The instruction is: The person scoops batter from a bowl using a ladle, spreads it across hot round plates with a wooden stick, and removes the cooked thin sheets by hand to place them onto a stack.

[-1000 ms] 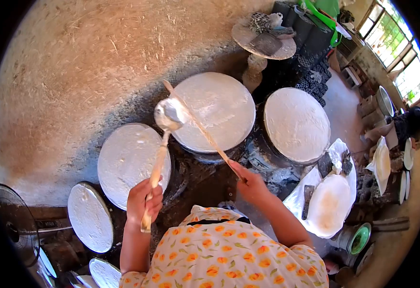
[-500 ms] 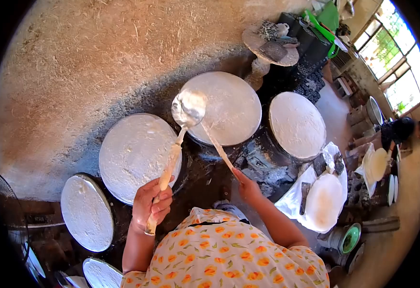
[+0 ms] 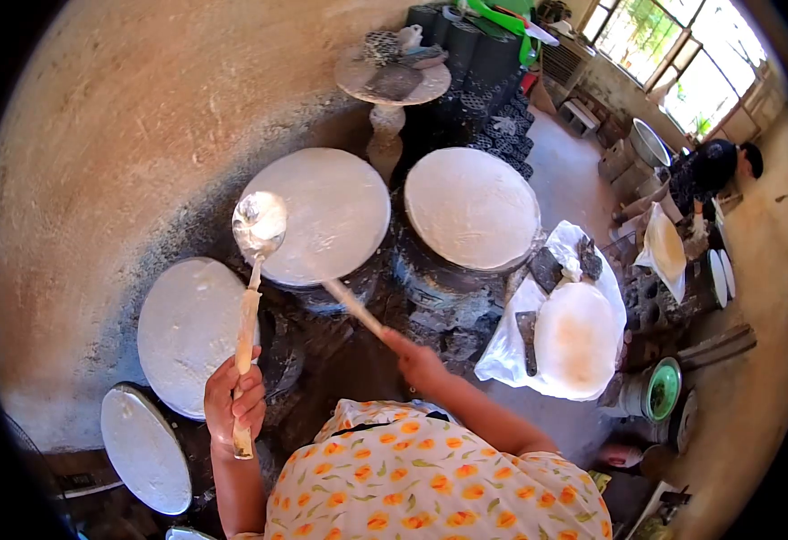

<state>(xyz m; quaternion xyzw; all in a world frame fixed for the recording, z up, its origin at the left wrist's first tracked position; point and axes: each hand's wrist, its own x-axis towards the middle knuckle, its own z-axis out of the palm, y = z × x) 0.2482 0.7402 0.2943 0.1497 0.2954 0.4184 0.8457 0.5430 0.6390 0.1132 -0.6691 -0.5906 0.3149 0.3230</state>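
My left hand (image 3: 235, 403) is wrapped round the wooden handle of a metal ladle (image 3: 260, 223). The ladle's bowl, with white stuff on it, is over the left edge of a round white-coated griddle (image 3: 335, 211). Pinched in my right hand (image 3: 414, 362) is a thin wooden stick (image 3: 353, 306), whose far end is smeared by motion near that griddle's front rim. Another white-topped griddle (image 3: 472, 209) stands to the right. Two more, a near-left griddle (image 3: 191, 337) and a lower-left griddle (image 3: 146, 450), carry white layers too.
A pile of round pale sheets (image 3: 578, 337) lies on white plastic at right, with dark lumps beside it. Behind the griddles stand a round pedestal (image 3: 394, 81) and black cylindrical briquettes (image 3: 475, 58). Another person (image 3: 709, 171) bends at far right. A green basin (image 3: 662, 391) sits below.
My view has turned right, so the griddles appear farther left. Both hands keep their tools; the stick's far end has come away from the ladle bowl, toward the griddle's front rim.
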